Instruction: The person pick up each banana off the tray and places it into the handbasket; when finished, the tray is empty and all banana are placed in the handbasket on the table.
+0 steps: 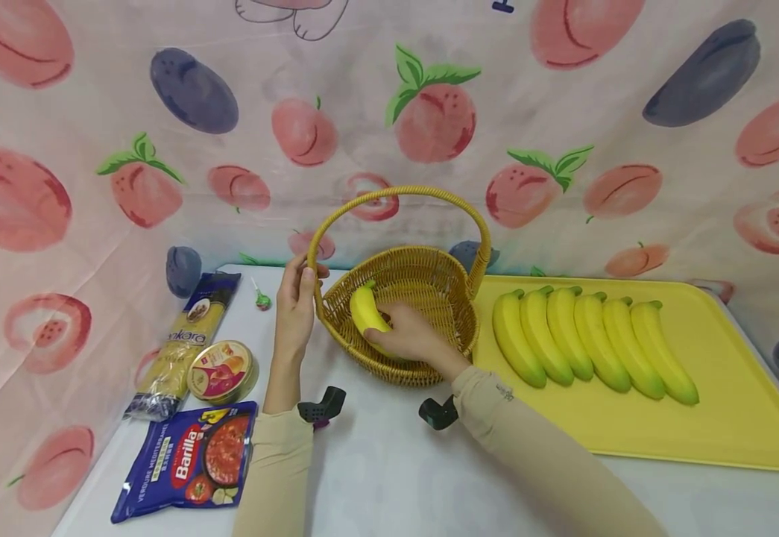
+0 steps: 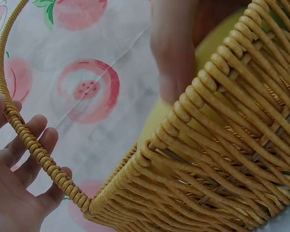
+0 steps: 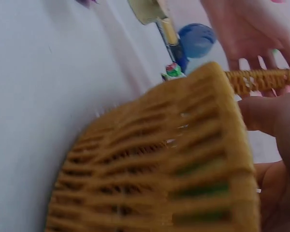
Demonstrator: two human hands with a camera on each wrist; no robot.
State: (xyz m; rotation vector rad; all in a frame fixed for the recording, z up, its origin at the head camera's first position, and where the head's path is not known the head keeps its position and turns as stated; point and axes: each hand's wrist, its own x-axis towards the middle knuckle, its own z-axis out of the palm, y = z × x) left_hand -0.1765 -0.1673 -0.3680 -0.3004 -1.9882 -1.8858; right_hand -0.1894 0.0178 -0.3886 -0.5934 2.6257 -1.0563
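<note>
A yellow wicker basket [image 1: 423,270] with a tall arched handle [image 1: 399,192] stands in the middle of the table. My left hand [image 1: 295,302] holds the handle near its left foot; in the left wrist view its thumb and fingers lie on either side of the handle. Inside the basket, my right hand [image 1: 411,333] grips a yellow banana [image 1: 364,307] by its middle, stem end pointing up and away. From the right wrist view, the basket wall [image 3: 150,154] covers most of the banana. Several more bananas [image 1: 590,339] lie side by side on a yellow tray [image 1: 738,373] to the right.
At the left lie a bag of pasta [image 1: 184,335], a round tin [image 1: 223,371], a blue Barilla pouch [image 1: 191,462] and a small green lollipop [image 1: 262,300]. A fruit-patterned cloth [image 1: 362,82] hangs close behind the basket.
</note>
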